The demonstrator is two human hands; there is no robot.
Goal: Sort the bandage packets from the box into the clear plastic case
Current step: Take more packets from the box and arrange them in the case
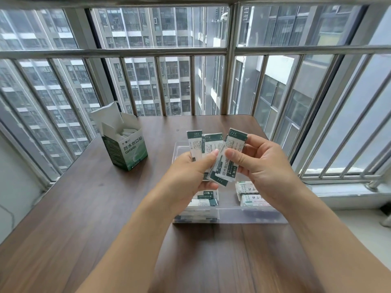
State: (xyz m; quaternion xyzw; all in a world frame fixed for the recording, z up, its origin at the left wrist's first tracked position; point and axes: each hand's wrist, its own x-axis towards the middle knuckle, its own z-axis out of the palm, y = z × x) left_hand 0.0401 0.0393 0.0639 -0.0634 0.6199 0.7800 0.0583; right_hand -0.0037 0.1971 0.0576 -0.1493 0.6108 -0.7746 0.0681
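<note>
Single wide-angle head view, looking forward and down from the person's own eye line, close above both forearms, facing across the brown bench (84,208) toward the barred window (230,60), edges bowed by the lens, no second view to overlap.

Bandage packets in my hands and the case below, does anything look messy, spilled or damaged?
Nothing is spilled or damaged. The packets are fanned unevenly between the left hand and right hand, above the clear case, not squared up. The box stands upright, flaps open, with packets left inside.
</note>
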